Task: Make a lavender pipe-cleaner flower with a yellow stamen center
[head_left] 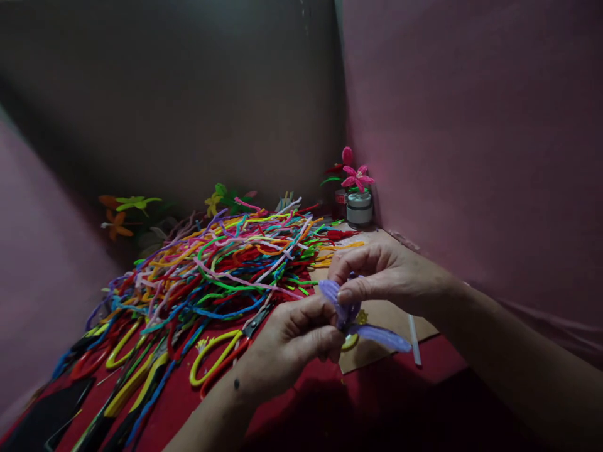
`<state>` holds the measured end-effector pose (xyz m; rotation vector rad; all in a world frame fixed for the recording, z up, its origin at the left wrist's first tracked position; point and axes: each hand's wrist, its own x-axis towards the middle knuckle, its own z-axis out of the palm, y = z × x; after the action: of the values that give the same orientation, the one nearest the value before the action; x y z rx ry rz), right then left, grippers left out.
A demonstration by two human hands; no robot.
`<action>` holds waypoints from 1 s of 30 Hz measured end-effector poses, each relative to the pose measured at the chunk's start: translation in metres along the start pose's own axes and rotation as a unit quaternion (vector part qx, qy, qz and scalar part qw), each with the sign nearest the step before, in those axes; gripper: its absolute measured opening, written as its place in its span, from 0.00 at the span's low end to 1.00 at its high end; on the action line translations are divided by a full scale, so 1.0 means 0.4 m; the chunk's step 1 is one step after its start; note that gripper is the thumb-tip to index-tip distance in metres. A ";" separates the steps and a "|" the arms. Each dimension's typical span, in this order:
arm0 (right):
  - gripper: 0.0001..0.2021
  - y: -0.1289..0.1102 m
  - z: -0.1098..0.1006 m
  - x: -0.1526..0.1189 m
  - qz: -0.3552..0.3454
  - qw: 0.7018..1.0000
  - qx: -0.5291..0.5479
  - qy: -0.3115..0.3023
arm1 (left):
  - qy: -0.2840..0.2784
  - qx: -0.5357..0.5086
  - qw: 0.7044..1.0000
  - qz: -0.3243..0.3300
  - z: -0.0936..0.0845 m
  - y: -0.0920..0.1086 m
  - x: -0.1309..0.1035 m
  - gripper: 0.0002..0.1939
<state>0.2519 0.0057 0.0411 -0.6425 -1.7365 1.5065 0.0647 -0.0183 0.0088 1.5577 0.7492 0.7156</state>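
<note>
A bundle of looped purple pipe cleaners is held between both hands, with one purple petal-like loop pointing out to the lower right. My left hand pinches the bundle from the left, fingers curled around its base. From above and the right, my right hand grips its upper part between thumb and forefinger. Both hands are over the near left part of a brown cardboard sheet. A yellow item, partly hidden, lies under the purple loops.
A large heap of colourful pipe cleaners spreads to the left. Yellow-and-red scissors, pliers and a dark flat object lie nearer. A pot with a pink flower stands behind; a translucent stick lies at right.
</note>
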 end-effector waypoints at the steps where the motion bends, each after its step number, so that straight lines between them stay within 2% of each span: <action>1: 0.06 0.003 -0.002 -0.002 0.001 1.000 0.005 0.000 | 0.003 0.004 1.000 0.002 0.000 -0.002 0.001 0.05; 7: 0.05 0.016 -0.009 -0.003 -0.013 0.999 0.042 -0.027 | 0.016 0.012 1.000 0.011 0.005 -0.007 0.002 0.05; 10: 0.09 0.016 -0.013 -0.004 -0.039 0.997 0.067 -0.001 | 0.024 -0.003 1.000 0.014 0.010 -0.008 0.004 0.06; 12: 0.14 0.018 -0.014 -0.013 -0.064 0.993 0.072 0.065 | 0.035 -0.034 0.999 0.015 0.011 -0.009 0.007 0.07; 14: 0.18 0.027 -0.008 -0.030 -0.096 0.979 0.067 0.166 | 0.057 -0.067 0.996 0.022 0.012 -0.012 0.011 0.07; 16: 0.17 0.047 0.011 -0.049 -0.110 0.959 0.061 0.254 | 0.082 -0.091 0.992 0.029 0.012 -0.014 0.016 0.06; 17: 0.14 0.061 0.025 -0.057 -0.100 0.955 0.069 0.270 | 0.093 -0.097 0.990 0.032 0.013 -0.016 0.017 0.05; 20: 0.07 0.108 0.084 -0.068 -0.028 0.967 0.121 0.223 | 0.116 -0.093 0.988 0.031 0.018 -0.019 0.019 0.05; 23: 0.04 0.140 0.134 -0.059 -0.062 0.951 0.202 0.225 | 0.129 -0.094 0.987 0.031 0.023 -0.022 0.019 0.06; 26: 0.01 0.151 0.153 -0.046 -0.081 0.932 0.255 0.244 | 0.124 -0.117 0.985 0.026 0.023 -0.025 0.020 0.06; 30: 0.04 0.145 0.154 -0.036 -0.064 0.923 0.305 0.227 | 0.113 -0.139 0.984 0.018 0.020 -0.027 0.021 0.07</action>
<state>0.2065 -0.0322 -0.0212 -0.4819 -0.8724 1.5421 0.0755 -0.0154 -0.0024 1.2527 0.7520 0.9923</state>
